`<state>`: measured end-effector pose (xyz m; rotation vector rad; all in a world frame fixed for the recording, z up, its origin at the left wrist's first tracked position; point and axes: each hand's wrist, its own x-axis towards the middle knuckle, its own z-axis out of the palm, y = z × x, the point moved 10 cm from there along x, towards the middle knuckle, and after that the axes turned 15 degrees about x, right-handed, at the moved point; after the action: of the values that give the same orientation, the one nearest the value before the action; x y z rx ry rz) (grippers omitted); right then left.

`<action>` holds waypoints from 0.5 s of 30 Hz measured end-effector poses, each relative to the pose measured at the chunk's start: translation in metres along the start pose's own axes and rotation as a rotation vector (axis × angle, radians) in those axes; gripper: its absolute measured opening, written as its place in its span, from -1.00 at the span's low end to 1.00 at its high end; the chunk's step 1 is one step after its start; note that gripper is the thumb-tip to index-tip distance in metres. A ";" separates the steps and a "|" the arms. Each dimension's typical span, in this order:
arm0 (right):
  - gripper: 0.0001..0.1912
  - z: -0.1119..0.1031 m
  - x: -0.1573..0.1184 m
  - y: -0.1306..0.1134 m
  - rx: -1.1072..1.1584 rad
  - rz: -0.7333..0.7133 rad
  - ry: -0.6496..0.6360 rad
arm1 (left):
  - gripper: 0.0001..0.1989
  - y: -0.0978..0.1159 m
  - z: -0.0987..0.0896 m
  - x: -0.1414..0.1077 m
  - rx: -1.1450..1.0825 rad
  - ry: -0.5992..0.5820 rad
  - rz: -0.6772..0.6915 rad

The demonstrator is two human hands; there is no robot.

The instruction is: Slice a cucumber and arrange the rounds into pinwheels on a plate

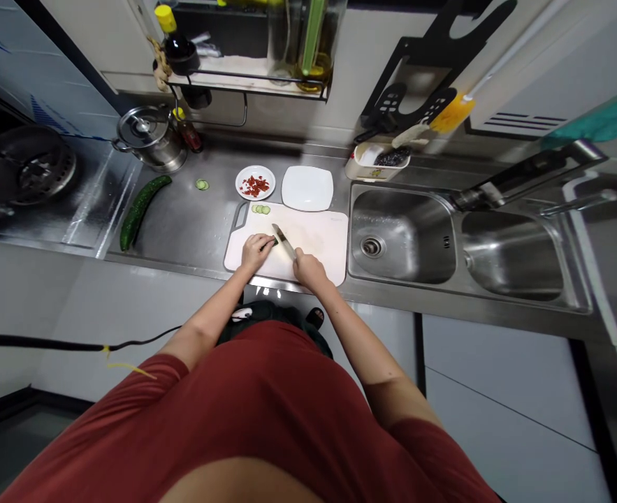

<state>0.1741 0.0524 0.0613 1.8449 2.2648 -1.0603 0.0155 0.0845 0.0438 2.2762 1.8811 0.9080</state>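
My right hand point(309, 269) grips the handle of a knife point(284, 240), its blade pointing away and to the left over the white cutting board point(318, 241). Beside the blade, my left hand point(256, 252) is closed on a small dark green piece of cucumber point(274, 241), mostly hidden by the fingers. A short row of cucumber slices point(260, 209) lies at the board's far left, near its grey handle. Behind the board stand a white plate of chopped red pieces point(256, 198), perhaps chilli, and a bare white square plate point(307, 187).
A whole cucumber point(143, 209) and a few cucumber slices point(202, 184) lie on the counter to the left. Further left are a lidded steel pot point(154, 143) and a dark wok point(17, 164). A double sink point(402, 234) adjoins the board's right; a bottle shelf point(250, 84) hangs above.
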 end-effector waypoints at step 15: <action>-0.70 0.003 0.004 -0.008 0.011 0.008 -0.043 | -0.76 0.001 0.005 -0.001 0.003 -0.004 0.066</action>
<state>0.1647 0.0537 0.0612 1.8149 2.2307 -1.1030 0.0183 0.0852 0.0401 2.3528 1.8179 0.9076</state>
